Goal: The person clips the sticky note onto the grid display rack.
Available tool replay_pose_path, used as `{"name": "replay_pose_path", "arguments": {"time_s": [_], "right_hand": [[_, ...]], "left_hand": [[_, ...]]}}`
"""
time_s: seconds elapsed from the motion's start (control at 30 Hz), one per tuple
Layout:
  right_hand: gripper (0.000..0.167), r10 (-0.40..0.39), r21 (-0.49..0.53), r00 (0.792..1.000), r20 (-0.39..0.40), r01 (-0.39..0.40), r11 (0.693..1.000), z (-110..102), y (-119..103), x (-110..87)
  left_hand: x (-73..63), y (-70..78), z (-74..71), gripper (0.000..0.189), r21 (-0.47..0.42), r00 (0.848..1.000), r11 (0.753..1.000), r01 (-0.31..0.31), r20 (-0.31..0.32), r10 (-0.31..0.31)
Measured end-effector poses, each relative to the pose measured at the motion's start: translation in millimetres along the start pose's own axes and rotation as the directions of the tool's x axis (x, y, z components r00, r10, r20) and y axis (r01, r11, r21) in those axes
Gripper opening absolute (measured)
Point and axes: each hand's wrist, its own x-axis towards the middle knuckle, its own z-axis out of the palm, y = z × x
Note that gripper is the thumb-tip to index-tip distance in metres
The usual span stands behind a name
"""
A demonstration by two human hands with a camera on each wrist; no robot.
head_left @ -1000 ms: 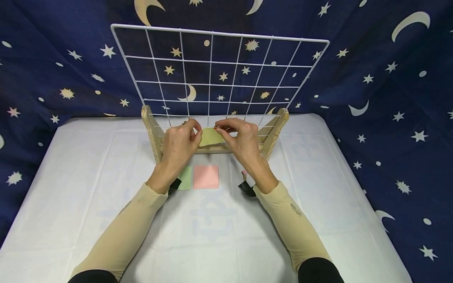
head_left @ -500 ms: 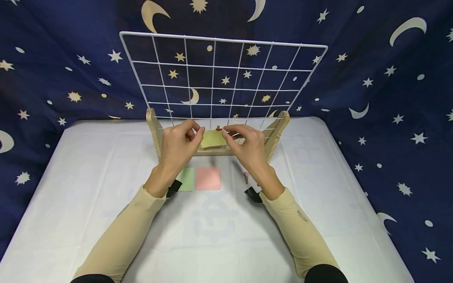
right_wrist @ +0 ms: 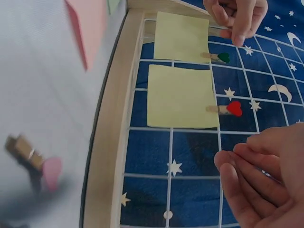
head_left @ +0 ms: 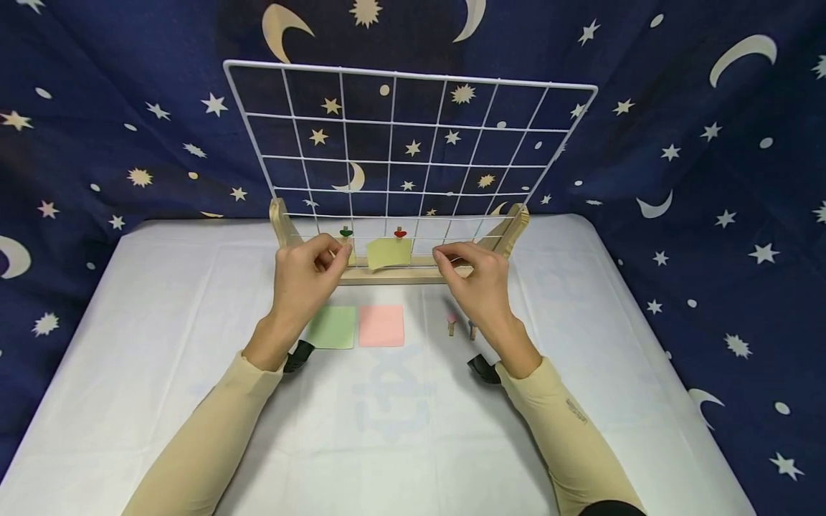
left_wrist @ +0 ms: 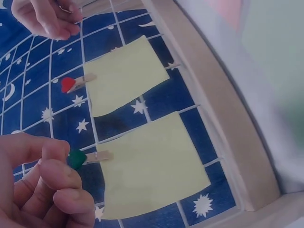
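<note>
Two yellow sticky notes hang on the white wire grid [head_left: 388, 165]. A clothespin with a red heart [right_wrist: 234, 109] clips one note [right_wrist: 180, 97]; a green-heart clothespin [right_wrist: 222, 58] clips the other note [left_wrist: 154, 168]. My left hand [head_left: 306, 272] is beside the green-heart clothespin, apart from it in the right wrist view, with loosely bent fingers and nothing held. My right hand [head_left: 477, 281] hovers right of the red-heart note, thumb and fingers loosely bent, holding nothing.
A green sticky note [head_left: 332, 327] and a pink one [head_left: 381, 326] lie on the white table before the stand. To their right lie a pink-heart clothespin [head_left: 451, 324] and another clothespin [head_left: 473, 330] partly behind my right wrist. Wooden feet [head_left: 513, 229] support the grid.
My right hand has let go of the red-heart clothespin, which stays on the note, and moved right. My left hand has drawn away left, baring the green-heart clothespin.
</note>
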Motion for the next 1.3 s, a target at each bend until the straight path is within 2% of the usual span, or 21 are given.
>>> {"name": "replay_pose_path", "arguments": {"time_s": [0.13, 0.43, 0.6, 0.7, 0.77, 0.93, 1.13, 1.3], "right_hand": [[0.008, 0.013, -0.02, 1.0, 0.019, -0.012, 1.0, -5, 6, -8.2], [0.009, 0.054, -0.059, 0.985, 0.164, -0.045, 0.997, -20, 27, -28.1], [0.007, 0.057, -0.069, 0.966, 0.252, -0.041, 0.997, -33, 40, -37.6], [0.007, 0.083, -0.092, 0.944, 0.32, -0.057, 0.994, -41, 45, -38.6], [0.008, 0.109, -0.119, 0.913, 0.393, -0.068, 0.991, -45, 47, -37.5], [0.006, 0.18, -0.204, 0.807, 0.562, -0.076, 0.976, -54, 54, -35.0], [0.006, 0.259, -0.231, 0.71, 0.654, -0.139, 0.963, -64, 59, -30.9], [0.009, 0.322, -0.256, 0.627, 0.709, -0.197, 0.946, -71, 60, -28.9]], "left_hand": [[-7.1, -3.5, -2.1, 0.013, 0.029, 0.999, 1.0, 0.005, 0.04, -0.006], [-30.6, -14.3, -8.0, 0.019, 0.098, 0.985, 0.994, 0.043, 0.16, -0.058], [-44.7, -23.7, -10.0, 0.02, 0.161, 0.962, 0.985, 0.063, 0.251, -0.103], [-49.6, -29.4, -11.4, 0.021, 0.199, 0.945, 0.978, 0.069, 0.299, -0.128], [-51.7, -32.5, -13.1, 0.022, 0.223, 0.936, 0.972, 0.07, 0.322, -0.141], [-55.0, -38.7, -19.7, 0.027, 0.284, 0.916, 0.957, 0.06, 0.366, -0.166], [-52.4, -42.7, -28.3, 0.017, 0.337, 0.898, 0.941, 0.044, 0.399, -0.184], [-47.9, -44.3, -33.0, 0.018, 0.378, 0.87, 0.925, 0.05, 0.438, -0.226]]}}
